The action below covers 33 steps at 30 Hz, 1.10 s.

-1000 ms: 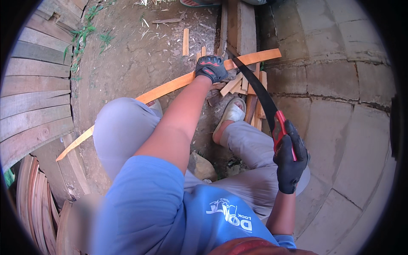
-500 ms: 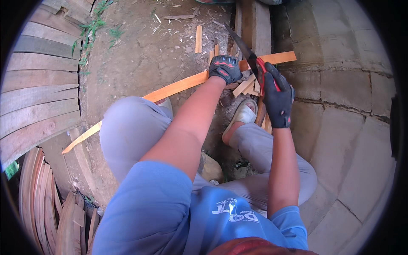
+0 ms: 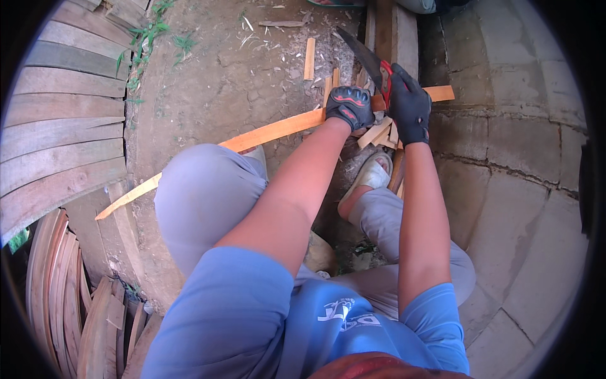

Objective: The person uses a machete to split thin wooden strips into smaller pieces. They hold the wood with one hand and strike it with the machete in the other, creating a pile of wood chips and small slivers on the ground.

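My left hand (image 3: 351,107), in a black glove with red trim, is closed around a long, narrow wooden strip (image 3: 274,129). The strip slants from the lower left, past my left knee, to beyond my right hand. A hand saw (image 3: 366,58) with a dark blade and a red handle is gripped in my gloved right hand (image 3: 409,106). Its blade points up and to the left, and its handle end is at the strip, just right of my left hand. Whether the teeth touch the wood I cannot tell.
Short wood offcuts (image 3: 379,134) lie below my hands, with another piece (image 3: 309,59) on the dirt ahead. A thick beam (image 3: 404,38) runs away at the top. Grey blocks (image 3: 505,183) line the right side. Planks (image 3: 63,126) stand at left, above stacked boards (image 3: 53,284).
My right hand and the saw have moved forward, away from my body, with the handle now nearer the strip. The whole scene has shifted slightly right in the view.
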Available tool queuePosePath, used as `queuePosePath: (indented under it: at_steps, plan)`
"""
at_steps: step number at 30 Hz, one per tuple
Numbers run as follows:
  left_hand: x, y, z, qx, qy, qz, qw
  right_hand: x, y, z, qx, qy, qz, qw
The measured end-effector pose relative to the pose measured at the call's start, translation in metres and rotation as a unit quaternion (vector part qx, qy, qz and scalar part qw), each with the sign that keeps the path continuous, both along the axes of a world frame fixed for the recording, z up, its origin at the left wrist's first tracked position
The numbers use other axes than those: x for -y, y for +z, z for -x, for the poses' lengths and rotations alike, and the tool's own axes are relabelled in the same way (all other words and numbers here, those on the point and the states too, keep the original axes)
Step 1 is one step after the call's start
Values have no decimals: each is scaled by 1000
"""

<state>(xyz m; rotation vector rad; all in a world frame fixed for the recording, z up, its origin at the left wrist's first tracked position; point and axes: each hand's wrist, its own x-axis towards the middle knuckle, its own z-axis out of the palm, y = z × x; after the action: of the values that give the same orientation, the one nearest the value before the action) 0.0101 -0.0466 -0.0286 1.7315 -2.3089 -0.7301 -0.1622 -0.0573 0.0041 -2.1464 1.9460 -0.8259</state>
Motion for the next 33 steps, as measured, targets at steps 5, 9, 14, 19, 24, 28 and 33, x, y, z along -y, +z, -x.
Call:
queuePosePath:
  at_steps: [5, 9, 14, 19, 24, 28, 33]
  plan:
    - [-2, -9, -5, 12, 0, -4, 1000, 2, 22, -13, 273, -86, -134, 949]
    - [-1, -3, -4, 7, 3, -15, 1000, 3, 25, -18, 377, -122, -160, 904]
    - [-4, 3, -2, 5, -2, -7, 1000, -3, 4, 6, -51, 32, 33, 998]
    - [-10, -10, 0, 16, 14, 39, 999, -28, 20, -30, 184, -87, -57, 977]
    - [-9, -4, 3, 25, 0, 41, 999, -42, 60, -3, 638, -181, -180, 727]
    - [-7, 1, 3, 36, -11, -3, 999, -43, 132, -14, 572, -147, -125, 797]
    - [-2, 1, -3, 30, 9, -10, 999, -77, 179, 7, 382, -124, -248, 881]
